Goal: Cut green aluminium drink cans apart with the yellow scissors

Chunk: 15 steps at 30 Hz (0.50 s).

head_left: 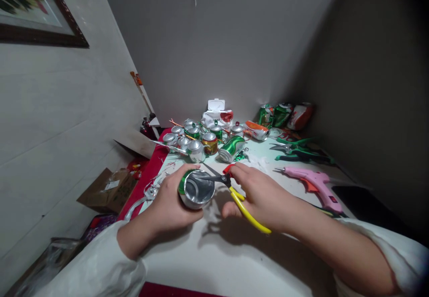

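Observation:
My left hand [170, 198] is wrapped round a cut-open green and silver drink can [197, 190], its open end tilted toward me so the shiny inside shows. In my right hand [254, 190] is a pair of scissors [246, 210] with yellow grips and dark blades. The blades are parted, one reaching over the can's open mouth and the other above its far rim. A small red part [228, 169] shows by my right fingers. Just beyond the hands a whole-looking green can [232, 148] lies on its side.
Several little teapot-like pieces made from cans [196, 150] stand at the back left. A pink glue gun [313, 183] and green-handled pliers [295, 147] lie at right. More cans [266, 116] and a wipes pack [217, 117] are at the back. A cardboard box [107, 190] sits beyond the left edge.

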Available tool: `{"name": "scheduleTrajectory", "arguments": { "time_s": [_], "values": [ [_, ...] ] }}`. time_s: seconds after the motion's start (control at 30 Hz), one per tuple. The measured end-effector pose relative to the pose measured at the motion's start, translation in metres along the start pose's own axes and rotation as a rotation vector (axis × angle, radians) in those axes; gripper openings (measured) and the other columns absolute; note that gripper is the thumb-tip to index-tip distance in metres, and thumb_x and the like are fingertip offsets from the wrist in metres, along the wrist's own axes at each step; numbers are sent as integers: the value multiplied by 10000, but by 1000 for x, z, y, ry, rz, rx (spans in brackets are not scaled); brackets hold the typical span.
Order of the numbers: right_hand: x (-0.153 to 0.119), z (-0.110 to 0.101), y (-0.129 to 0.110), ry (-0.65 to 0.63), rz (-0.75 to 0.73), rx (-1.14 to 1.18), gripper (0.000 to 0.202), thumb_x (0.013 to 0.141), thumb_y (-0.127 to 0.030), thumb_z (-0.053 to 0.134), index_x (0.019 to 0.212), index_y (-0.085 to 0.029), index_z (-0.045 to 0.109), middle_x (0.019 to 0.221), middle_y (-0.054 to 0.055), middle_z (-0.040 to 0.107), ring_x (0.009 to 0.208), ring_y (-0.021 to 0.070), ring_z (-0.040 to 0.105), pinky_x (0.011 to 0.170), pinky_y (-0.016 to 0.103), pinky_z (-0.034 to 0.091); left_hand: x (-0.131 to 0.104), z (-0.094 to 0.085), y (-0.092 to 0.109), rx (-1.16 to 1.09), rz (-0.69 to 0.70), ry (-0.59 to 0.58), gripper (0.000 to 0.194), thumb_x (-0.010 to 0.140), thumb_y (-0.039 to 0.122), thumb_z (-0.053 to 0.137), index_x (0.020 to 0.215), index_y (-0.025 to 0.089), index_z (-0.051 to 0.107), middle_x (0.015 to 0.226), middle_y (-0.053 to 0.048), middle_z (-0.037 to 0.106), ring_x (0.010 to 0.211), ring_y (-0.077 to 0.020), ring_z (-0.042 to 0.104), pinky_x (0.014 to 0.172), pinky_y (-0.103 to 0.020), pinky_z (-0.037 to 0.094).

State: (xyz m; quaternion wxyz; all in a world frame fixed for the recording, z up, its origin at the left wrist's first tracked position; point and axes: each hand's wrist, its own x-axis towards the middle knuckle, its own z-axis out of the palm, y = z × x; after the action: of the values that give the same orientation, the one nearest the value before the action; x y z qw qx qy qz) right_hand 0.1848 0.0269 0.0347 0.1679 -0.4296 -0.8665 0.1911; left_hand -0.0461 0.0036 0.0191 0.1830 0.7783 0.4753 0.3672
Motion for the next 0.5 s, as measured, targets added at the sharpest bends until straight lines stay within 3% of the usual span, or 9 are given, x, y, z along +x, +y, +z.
{"name": "scheduleTrajectory", "arguments": {
  "time_s": [0.27,0.5],
  "values": [
    [-4,-2,-10,-68,82,79,618,729,-780,602,907,-192,529,895,71,600,731,216,554,618,313,419,0,2,1,25,16,-28,576,594,175,709,1147,225,557,1118,-50,661,1030,-250,649,918,-379,526],
    [-3,3,-7,-11,65,-52,613,769,-775,554,890,-173,561,897,101,624,773,247,591,630,316,400,0,4,0,16,15,-36,580,597,194,732,1145,235,545,1086,-40,674,992,-244,657,884,-358,526]
  ]
}}
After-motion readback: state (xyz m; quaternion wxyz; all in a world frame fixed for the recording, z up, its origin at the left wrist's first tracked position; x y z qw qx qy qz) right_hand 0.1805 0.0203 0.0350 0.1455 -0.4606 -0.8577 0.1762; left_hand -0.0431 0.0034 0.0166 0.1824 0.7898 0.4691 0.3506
